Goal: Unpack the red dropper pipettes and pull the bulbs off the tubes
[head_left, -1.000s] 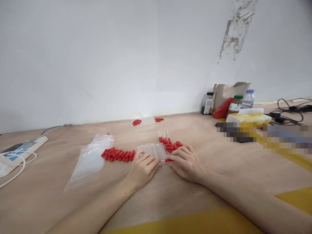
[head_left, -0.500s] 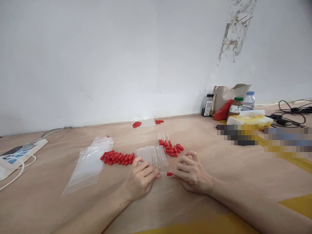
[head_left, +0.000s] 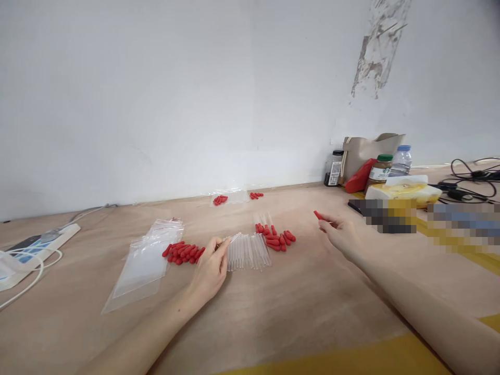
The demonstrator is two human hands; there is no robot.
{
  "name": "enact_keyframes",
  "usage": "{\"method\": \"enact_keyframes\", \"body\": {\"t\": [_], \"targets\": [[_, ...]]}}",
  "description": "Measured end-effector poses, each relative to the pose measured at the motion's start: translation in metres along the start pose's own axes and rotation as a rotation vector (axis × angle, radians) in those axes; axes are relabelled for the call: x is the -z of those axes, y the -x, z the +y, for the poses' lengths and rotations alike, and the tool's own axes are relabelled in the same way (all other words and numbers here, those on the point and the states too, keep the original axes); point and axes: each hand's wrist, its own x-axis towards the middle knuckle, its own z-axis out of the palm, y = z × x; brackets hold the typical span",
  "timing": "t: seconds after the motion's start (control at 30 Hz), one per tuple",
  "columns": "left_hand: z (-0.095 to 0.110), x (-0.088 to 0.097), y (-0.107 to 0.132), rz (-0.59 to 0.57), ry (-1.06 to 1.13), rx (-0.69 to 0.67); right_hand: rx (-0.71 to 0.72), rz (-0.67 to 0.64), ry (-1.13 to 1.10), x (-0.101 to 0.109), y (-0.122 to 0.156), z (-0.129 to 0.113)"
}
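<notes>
My left hand [head_left: 211,268] is at the left end of a row of clear glass dropper tubes [head_left: 250,252], its fingertips pinched on the slanted end of one tube. Just left of it lies a pile of red rubber dropper bulbs [head_left: 182,252], partly covered by the fingers. My right hand [head_left: 338,234] is off to the right above the table, pinching a red rubber bulb [head_left: 318,214]; whether a tube is in that bulb I cannot tell. Between the hands, behind the row, lie droppers with red bulbs [head_left: 266,229] and a group of red bulbs [head_left: 282,240].
Clear zip bags [head_left: 142,260] lie at left, beside a white power strip [head_left: 58,245] with cables. Near the wall is a bag with red bulbs [head_left: 220,200]. At right stand a dark bottle [head_left: 333,169], a jar [head_left: 378,172], a water bottle [head_left: 401,160] and a tissue pack [head_left: 404,192].
My hands have parted from the dropper they held together. The right hand moved up and right with a red bulb; the left moved back and left to the tubes.
</notes>
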Motion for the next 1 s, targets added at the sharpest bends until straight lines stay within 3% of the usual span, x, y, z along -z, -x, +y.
{"method": "enact_keyframes", "body": {"t": [0.13,0.4,0.63,0.77,1.0], "targets": [[0.002,-0.015,-0.013,0.041,0.048,-0.038,-0.071,-0.127,-0.049,-0.023,-0.007,-0.009],[0.019,-0.036,-0.028,0.002,0.089,-0.037,0.062,-0.256,-0.056,-0.061,-0.004,-0.014],[0.023,-0.034,-0.020,-0.087,0.074,-0.157,0.173,-0.292,0.049,-0.058,0.010,-0.017],[0.022,-0.033,-0.016,-0.114,0.116,-0.211,0.269,-0.243,0.159,-0.054,0.011,-0.024],[0.018,-0.033,-0.013,-0.175,0.146,-0.218,0.148,-0.284,0.030,-0.061,0.006,-0.011]]}}
